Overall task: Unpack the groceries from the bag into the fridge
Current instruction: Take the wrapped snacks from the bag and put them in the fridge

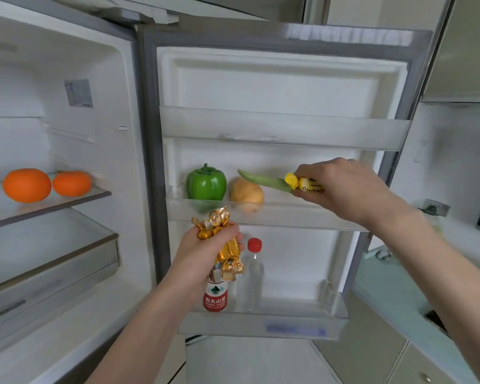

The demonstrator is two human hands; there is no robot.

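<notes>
— So, what has each hand got?
— Left hand grips a bunch of gold-wrapped candies near the door's bottle shelf. Right hand pinches a yellow-wrapped candy over the middle door shelf.
— And that shelf?
— Green pepper, potato, and a green bean pod to their right.

I see my left forearm rising from about 7 o'clock toward the centre, wrist bent slightly, the left hand a closed grip with fingers curled tight around what it holds, knuckles facing right. My right forearm comes in from 4 o'clock, angled up and leftward. The right hand sits at about 2 o'clock, back of the hand up, fingers and thumb pinched together in a grip pointing left.
</notes>
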